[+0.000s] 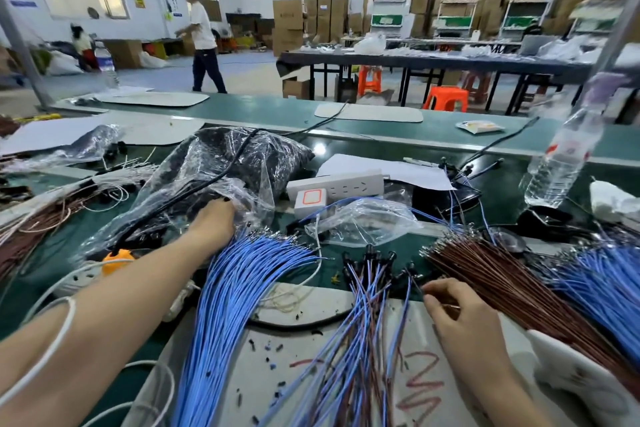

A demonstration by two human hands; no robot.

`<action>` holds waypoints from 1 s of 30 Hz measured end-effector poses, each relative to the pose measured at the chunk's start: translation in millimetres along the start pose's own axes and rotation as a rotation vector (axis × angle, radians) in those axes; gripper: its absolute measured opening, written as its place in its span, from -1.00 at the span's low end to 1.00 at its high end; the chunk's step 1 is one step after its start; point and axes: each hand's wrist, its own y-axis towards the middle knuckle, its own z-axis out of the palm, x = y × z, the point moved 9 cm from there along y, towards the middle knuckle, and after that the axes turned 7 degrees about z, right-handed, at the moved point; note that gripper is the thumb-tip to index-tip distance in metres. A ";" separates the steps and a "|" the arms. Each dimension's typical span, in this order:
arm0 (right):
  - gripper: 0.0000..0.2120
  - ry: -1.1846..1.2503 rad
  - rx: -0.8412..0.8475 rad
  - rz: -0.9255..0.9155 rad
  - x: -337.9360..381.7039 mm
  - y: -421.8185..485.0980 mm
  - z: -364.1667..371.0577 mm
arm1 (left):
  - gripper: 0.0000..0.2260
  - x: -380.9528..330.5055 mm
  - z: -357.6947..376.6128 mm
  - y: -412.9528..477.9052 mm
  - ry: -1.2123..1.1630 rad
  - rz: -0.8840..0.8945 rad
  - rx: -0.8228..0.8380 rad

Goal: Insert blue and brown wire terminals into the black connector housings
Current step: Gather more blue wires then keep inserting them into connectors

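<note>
My left hand reaches into a clear plastic bag of black connector housings; its fingers are hidden inside the bag. A thick bundle of blue wires fans out just right of that wrist. My right hand lies at the lower right, fingers curled, pinching a thin wire end beside the brown wire bundle. Between the hands lies a pile of blue and brown wires fitted with black housings. A second blue bundle lies at the far right.
A white power strip and an empty clear bag sit behind the wires. A water bottle stands at the right. More brown and white wires lie at the left. A person walks in the background.
</note>
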 end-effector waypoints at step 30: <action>-0.88 -0.120 -0.005 -0.138 13.3 -11.5 2.3 | -0.73 -240.5 -3.3 -136.7 -0.173 0.666 0.214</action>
